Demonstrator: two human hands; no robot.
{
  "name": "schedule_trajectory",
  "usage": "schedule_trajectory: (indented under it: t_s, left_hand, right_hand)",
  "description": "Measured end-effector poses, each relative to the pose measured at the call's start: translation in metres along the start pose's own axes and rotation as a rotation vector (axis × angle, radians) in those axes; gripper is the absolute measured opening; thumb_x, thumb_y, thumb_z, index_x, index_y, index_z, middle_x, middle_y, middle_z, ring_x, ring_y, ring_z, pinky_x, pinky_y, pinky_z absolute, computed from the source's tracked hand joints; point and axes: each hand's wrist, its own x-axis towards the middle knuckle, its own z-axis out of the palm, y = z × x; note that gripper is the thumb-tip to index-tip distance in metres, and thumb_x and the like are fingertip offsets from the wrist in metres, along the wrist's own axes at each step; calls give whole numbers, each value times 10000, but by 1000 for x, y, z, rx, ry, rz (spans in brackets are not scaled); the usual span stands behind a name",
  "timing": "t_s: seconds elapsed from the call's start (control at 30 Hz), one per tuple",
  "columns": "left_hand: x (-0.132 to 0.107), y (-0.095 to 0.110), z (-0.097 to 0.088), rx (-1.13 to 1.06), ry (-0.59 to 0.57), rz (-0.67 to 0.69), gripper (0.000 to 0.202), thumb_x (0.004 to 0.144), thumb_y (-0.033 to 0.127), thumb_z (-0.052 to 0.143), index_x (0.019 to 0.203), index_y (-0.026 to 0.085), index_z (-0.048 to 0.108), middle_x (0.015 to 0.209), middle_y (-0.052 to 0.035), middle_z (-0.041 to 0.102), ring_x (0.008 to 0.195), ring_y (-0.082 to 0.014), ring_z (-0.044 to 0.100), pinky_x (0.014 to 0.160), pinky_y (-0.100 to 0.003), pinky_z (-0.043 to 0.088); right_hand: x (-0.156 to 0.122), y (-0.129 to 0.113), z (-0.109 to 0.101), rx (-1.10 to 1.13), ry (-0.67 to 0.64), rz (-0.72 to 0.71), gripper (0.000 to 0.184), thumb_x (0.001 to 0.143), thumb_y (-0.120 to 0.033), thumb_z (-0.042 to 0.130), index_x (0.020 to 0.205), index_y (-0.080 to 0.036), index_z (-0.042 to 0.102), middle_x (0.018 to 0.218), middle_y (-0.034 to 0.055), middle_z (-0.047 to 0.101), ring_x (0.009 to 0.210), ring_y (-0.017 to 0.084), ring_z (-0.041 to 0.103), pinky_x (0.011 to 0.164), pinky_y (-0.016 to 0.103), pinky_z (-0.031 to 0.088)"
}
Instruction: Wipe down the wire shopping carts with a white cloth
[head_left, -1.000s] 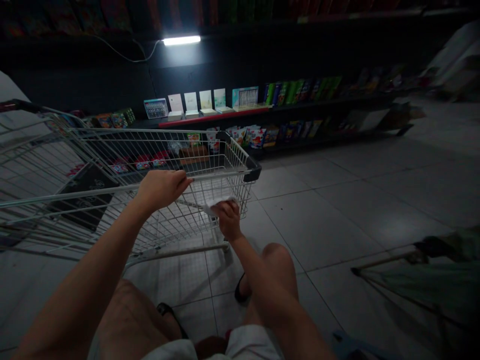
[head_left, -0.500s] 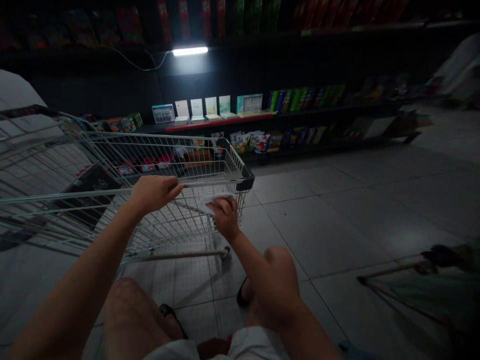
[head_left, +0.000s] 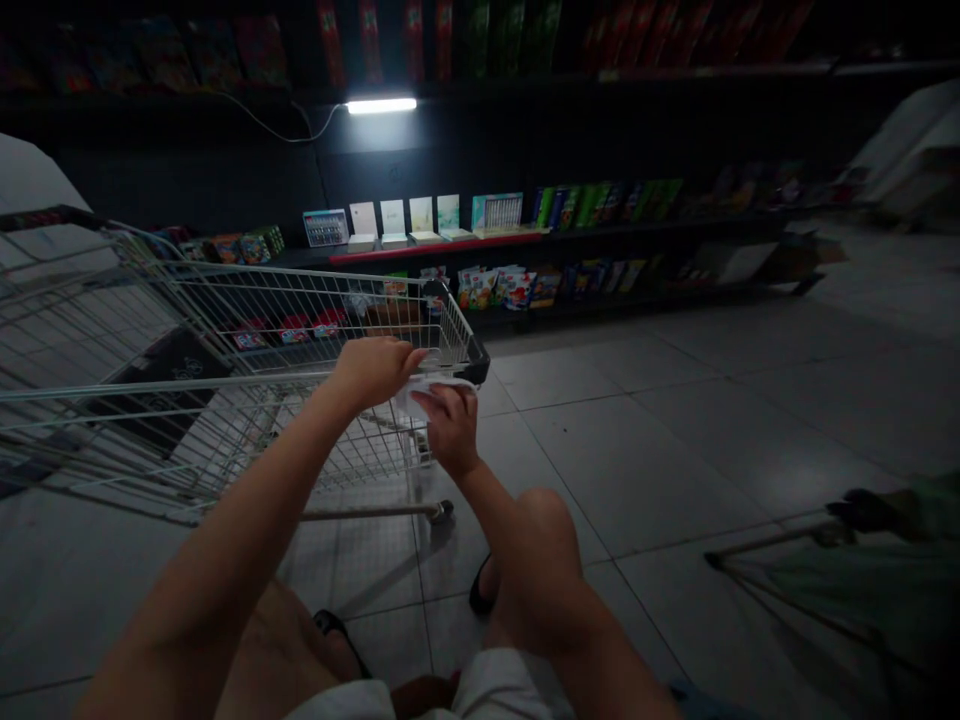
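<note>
A wire shopping cart stands in front of me, its front corner capped with black plastic. My left hand is closed over the near top rail, close to that corner. Just beside it, my right hand grips a white cloth against the outer side of the rail. The cloth is partly hidden by my fingers; whether it is paper or fabric I cannot tell. My left fingertips are near the cloth's upper edge.
Behind the cart runs a dark shelf with upright books, snack packs and a lit tube lamp. A black panel is in the cart. At the right is a folding stool with green fabric.
My left hand has slid right along the rail, up to the right hand. The right hand with the cloth has stayed nearly in place. The cart's front end has shifted slightly left.
</note>
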Motion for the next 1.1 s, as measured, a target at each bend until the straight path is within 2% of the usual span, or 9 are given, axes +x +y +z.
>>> schedule_trajectory:
  t_s: [0.17, 0.3, 0.47, 0.57, 0.63, 0.73, 0.87, 1.0, 1.1]
  left_hand:
    - [8, 16, 13, 0, 7, 51, 573, 1011, 540, 211, 1012, 220, 686, 909, -100, 756, 836, -263, 707, 635, -321, 407]
    - [5, 8, 16, 12, 13, 58, 560, 1010, 548, 228, 982, 219, 680, 868, -93, 751, 792, -241, 696, 631, -316, 391]
    - [2, 5, 15, 18, 15, 45, 575, 1009, 552, 219, 989, 217, 686, 859, -98, 745, 801, -257, 695, 651, -326, 399]
    - [0, 4, 15, 29, 5, 48, 556, 1011, 532, 228, 1000, 214, 685, 876, -100, 748, 816, -267, 697, 648, -327, 397]
    - [-1, 3, 15, 25, 3, 58, 554, 1011, 528, 229, 991, 212, 683, 873, -101, 748, 808, -265, 696, 637, -326, 390]
    - [-1, 2, 14, 23, -8, 55, 573, 1009, 546, 214, 973, 214, 680, 863, -100, 744, 794, -257, 692, 624, -319, 375]
    - [-3, -1, 15, 25, -8, 42, 586, 1005, 558, 203, 963, 221, 680, 846, -98, 739, 775, -252, 685, 622, -323, 372]
    - [-7, -5, 17, 33, 2, 50, 603, 1000, 571, 187, 958, 225, 679, 844, -93, 738, 773, -256, 684, 625, -327, 376]
    - [-11, -8, 16, 51, -1, 58, 567, 1006, 542, 204, 955, 224, 672, 847, -81, 739, 784, -247, 690, 614, -314, 364]
  right_hand:
    - [-91, 17, 30, 19, -243, 65, 359, 843, -42, 546, 1030, -264, 758, 1016, 60, 631, 1012, 201, 484, 942, 341, 459]
    - [-137, 18, 25, 101, -275, 96, 351, 799, 5, 524, 936, -220, 756, 975, 56, 643, 968, 184, 500, 889, 304, 480]
    - [-61, 4, 1, 157, -39, 40, 378, 878, -96, 461, 1099, -265, 717, 1114, 68, 570, 1107, 211, 472, 1023, 401, 430]
    - [-17, 4, 4, 95, 14, 35, 386, 896, -134, 461, 1170, -266, 700, 1201, 83, 528, 1137, 225, 452, 1049, 420, 404]
    - [-20, 9, 12, 60, -20, 41, 360, 888, -131, 482, 1130, -259, 716, 1159, 82, 543, 1103, 223, 453, 1022, 404, 414]
    - [-65, 13, 21, 62, -163, 77, 356, 832, -57, 511, 1023, -251, 740, 1024, 71, 585, 1039, 215, 457, 963, 371, 438]
    - [-99, 7, 3, 166, -211, 119, 413, 751, 21, 476, 955, -226, 736, 970, 66, 594, 998, 206, 471, 914, 348, 456]
    - [-33, 1, -27, 175, 54, 71, 411, 845, -102, 449, 1148, -236, 691, 1152, 85, 539, 1093, 238, 471, 994, 438, 417]
    - [14, 7, -25, 125, 105, 39, 432, 872, -144, 427, 1227, -233, 658, 1212, 96, 503, 1110, 247, 465, 993, 445, 411]
